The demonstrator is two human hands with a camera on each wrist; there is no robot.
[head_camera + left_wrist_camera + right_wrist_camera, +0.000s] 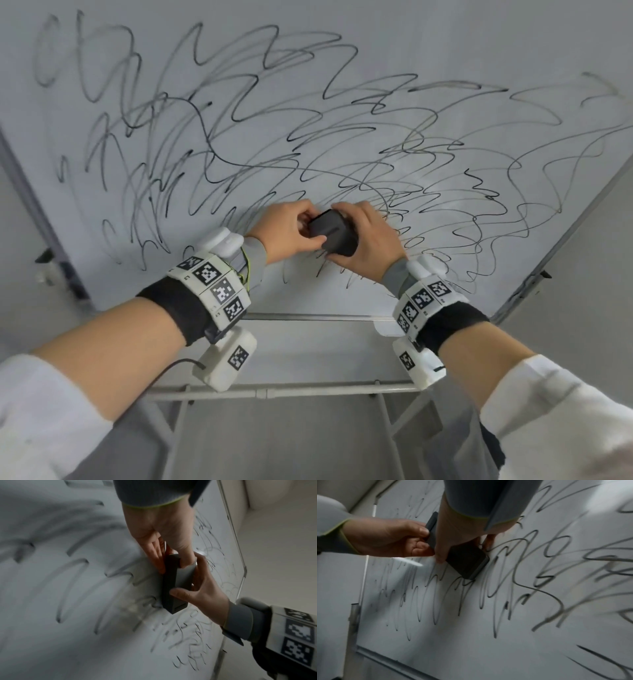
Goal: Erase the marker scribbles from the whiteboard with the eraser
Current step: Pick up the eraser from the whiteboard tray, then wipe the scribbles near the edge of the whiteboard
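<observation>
Left hand (286, 230): thumb and fingers pinch the eraser's 9 o'clock end.
Right hand (368, 236): fingers curled round the eraser's 3 o'clock side.
Eraser (334, 233): black block, held against the whiteboard's lower middle.
Whiteboard (102, 61): black marker scribbles (342, 144) spread toward 12 o'clock.

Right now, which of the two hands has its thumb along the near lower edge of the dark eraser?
The left hand: its thumb lies along the dark grey block eraser edge; the right hand wraps over its far end.
</observation>
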